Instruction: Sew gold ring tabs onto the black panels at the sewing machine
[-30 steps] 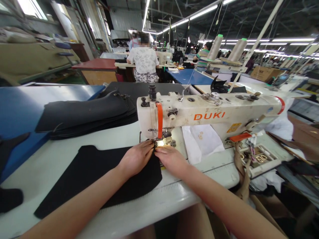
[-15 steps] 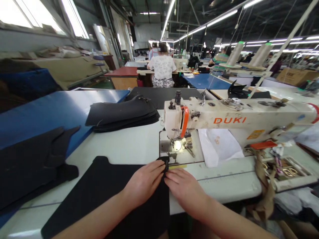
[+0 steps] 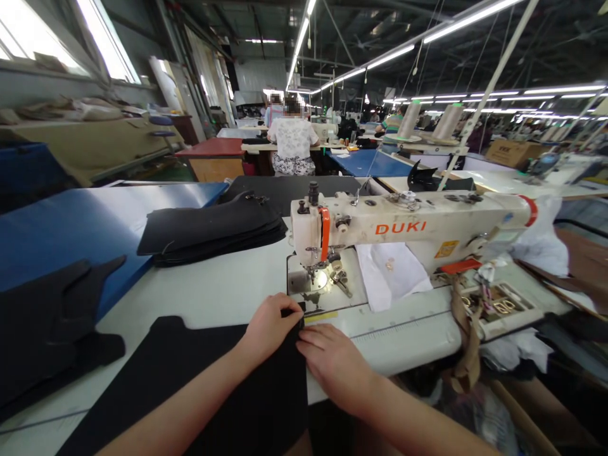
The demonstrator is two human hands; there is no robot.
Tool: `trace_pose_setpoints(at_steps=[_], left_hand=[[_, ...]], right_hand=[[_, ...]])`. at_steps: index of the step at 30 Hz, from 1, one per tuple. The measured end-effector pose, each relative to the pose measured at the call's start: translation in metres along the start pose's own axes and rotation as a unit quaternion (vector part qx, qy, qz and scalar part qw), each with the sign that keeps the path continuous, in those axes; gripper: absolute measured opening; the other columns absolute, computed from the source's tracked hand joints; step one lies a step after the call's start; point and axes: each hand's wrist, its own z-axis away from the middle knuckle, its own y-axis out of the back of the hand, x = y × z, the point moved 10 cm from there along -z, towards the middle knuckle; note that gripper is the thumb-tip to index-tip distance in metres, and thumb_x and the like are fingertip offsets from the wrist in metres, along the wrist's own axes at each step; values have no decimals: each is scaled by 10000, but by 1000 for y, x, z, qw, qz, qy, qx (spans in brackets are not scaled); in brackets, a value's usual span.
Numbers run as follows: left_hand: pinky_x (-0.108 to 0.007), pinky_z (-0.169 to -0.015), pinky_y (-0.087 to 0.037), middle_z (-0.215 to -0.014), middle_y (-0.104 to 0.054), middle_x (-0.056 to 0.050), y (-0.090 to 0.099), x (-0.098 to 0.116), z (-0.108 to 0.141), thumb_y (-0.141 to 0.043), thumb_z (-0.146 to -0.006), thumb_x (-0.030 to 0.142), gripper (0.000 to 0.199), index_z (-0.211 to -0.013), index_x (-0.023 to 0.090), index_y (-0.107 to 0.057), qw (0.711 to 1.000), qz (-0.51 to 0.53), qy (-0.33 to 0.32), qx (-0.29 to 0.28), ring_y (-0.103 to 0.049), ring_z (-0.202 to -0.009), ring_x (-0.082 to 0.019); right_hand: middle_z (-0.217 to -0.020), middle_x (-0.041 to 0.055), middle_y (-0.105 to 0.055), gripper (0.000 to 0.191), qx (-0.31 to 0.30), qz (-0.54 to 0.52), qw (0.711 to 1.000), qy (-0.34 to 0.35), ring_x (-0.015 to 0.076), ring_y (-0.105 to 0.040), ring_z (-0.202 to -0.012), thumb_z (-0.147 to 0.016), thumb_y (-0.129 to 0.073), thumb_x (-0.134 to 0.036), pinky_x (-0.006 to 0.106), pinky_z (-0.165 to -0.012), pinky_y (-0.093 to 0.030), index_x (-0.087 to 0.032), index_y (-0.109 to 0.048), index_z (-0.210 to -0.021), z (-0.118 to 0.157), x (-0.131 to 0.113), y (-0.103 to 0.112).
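A large black fabric panel [image 3: 199,361] lies on the pale sewing table, its right edge running down in front of me. My left hand [image 3: 268,326] pinches the panel's top right corner between thumb and curled fingers. Close beside it, my right hand [image 3: 335,361] has its fingers pressed together on the same right edge, with the thumb hidden. Just beyond both hands stands a white sewing machine [image 3: 399,225]. Its needle area and metal plate [image 3: 299,284] are bare of fabric. A yellow strip [image 3: 322,316] sits on the table by my right fingertips.
Stacked black pieces [image 3: 213,228] lie behind the panel, and more black pieces [image 3: 42,316] rest at the left. White cloth [image 3: 392,272] is under the machine arm. A tray [image 3: 503,307] with metal rings stands at right. Another person [image 3: 292,142] sits further ahead.
My view has turned a little to the right. My left fingers, stretched flat over the corner before, are now bent into a pinch. My right hand stays at the panel's edge.
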Motion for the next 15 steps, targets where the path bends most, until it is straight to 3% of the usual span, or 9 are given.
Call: trace_pose_setpoints(at_steps=[6, 10, 12, 15], left_hand=[[-294, -691, -460, -709, -673, -3, 4, -2, -2, -493, -719, 317, 166, -670, 212, -613, 999, 29, 31, -33, -628, -718, -208], [-294, -682, -459, -714, -664, -9, 3, -1, -3, -464, -734, 353, 196, -691, 212, -594, 999, 9, 18, -48, -626, -715, -209], [-297, -693, -465, -738, -669, -13, 3, -1, -3, -457, -742, 369, 209, -709, 215, -594, 999, 5, 4, -50, -630, -730, -212], [-309, -715, -477, -772, -685, -18, 3, -3, -3, -450, -750, 401, 232, -735, 225, -601, 999, -2, -10, -44, -640, -758, -226]], right_hand=[[-1159, 99, -639, 230, 2, -12, 1000, -17, 206, -550, -1073, -882, -514, -134, 337, -996, -415, -140, -639, -1076, -1, -1, 6], [-1131, 108, -649, 248, 20, -40, 999, -22, 204, -564, -1060, -887, -480, -129, 337, -971, -429, -147, -649, -1067, 10, 6, 27], [-1113, 115, -659, 263, 53, -50, 996, -58, 208, -578, -1045, -880, -466, -133, 344, -946, -447, -149, -658, -1059, 25, 29, 48], [-1069, 109, -677, 268, 121, -27, 973, -196, 213, -610, -987, -875, -462, -184, 349, -901, -471, -159, -668, -1046, 65, 97, 94]])
